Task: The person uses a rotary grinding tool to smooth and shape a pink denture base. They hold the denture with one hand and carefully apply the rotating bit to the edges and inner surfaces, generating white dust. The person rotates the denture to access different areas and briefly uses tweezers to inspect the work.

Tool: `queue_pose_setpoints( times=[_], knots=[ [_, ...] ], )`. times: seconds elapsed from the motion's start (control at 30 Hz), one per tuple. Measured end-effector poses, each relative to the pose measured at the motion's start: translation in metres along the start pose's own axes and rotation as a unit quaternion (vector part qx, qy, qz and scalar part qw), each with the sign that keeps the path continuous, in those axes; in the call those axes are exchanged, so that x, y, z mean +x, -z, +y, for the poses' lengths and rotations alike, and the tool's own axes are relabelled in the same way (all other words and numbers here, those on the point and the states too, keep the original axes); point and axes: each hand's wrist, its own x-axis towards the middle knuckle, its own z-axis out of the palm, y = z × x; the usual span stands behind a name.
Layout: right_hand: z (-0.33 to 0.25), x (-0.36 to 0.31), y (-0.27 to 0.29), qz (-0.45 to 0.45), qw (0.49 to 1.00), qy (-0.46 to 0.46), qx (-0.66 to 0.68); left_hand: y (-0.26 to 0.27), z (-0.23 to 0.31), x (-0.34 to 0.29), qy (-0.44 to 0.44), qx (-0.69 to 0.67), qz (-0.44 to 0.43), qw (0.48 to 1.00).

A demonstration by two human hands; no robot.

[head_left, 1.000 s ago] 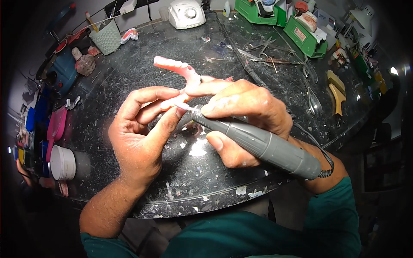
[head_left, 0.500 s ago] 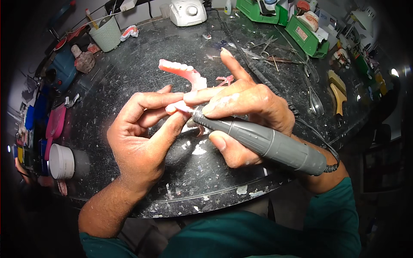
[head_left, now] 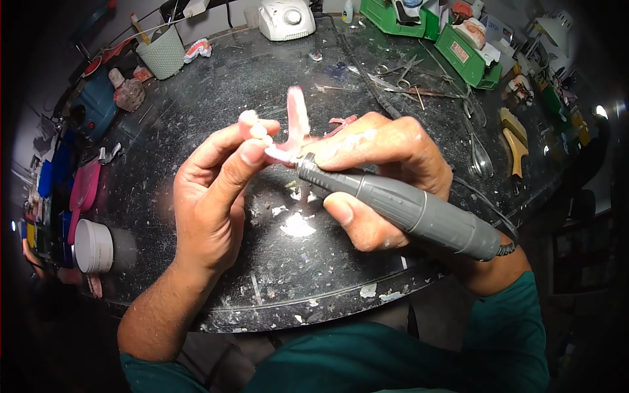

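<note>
My left hand [head_left: 211,190] pinches a pink denture [head_left: 297,121] with whitish teeth between thumb and fingers, above the dark bench. One arm of its curved shape points away from me, and the other end shows above my fingers. My right hand [head_left: 400,154] grips a dark grey rotary handpiece [head_left: 419,216] like a pen. Its tip meets the near part of the denture, or comes very close to it; the exact contact is too small to tell. Just beyond my right fingers, a small pink branched piece [head_left: 342,123] lies on the bench.
A white control box [head_left: 286,21] stands at the back, with a cord [head_left: 357,72] running across the bench. Scissors [head_left: 405,69] and metal tools, a wooden-handled brush [head_left: 515,147] and green bins [head_left: 458,56] are on the right. Leftward stand a white tub [head_left: 94,246] and a woven basket [head_left: 161,54].
My left hand has turned the denture, so its far arm points more straight away from me. My right little finger, raised before, has folded down; the handpiece has barely shifted.
</note>
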Motion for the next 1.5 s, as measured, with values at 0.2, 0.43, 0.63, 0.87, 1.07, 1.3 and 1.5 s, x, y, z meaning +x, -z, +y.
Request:
queue_pose_setpoints(
  times=[0.2, 0.43, 0.63, 0.87, 1.07, 1.3, 1.5],
  knots=[
    [0.004, 0.007, 0.011, 0.004, 0.996, 0.078, -0.049, 0.01, 0.004, 0.002, 0.144, -0.137, -0.145, 0.969],
    [0.009, 0.003, 0.009, -0.023, 0.996, 0.088, 0.018, 0.009, 0.005, 0.0, 0.12, -0.094, -0.143, 0.978],
    [0.009, 0.005, 0.002, 0.004, 0.992, 0.122, 0.016, 0.009, 0.003, -0.003, 0.099, -0.1, -0.136, 0.981],
    [0.007, 0.004, 0.005, -0.012, 0.993, 0.121, 0.004, 0.01, 0.002, -0.001, 0.084, -0.089, -0.158, 0.98],
    [0.008, 0.001, 0.004, -0.015, 0.994, 0.11, 0.023, 0.011, 0.005, -0.001, 0.095, -0.077, -0.164, 0.979],
    [0.005, 0.006, 0.007, -0.032, 0.993, 0.11, -0.006, 0.009, 0.005, -0.002, 0.102, -0.078, -0.146, 0.981],
    [0.005, 0.002, 0.006, -0.026, 0.994, 0.107, 0.0, 0.008, 0.007, -0.002, 0.109, -0.076, -0.152, 0.979]
  ],
)
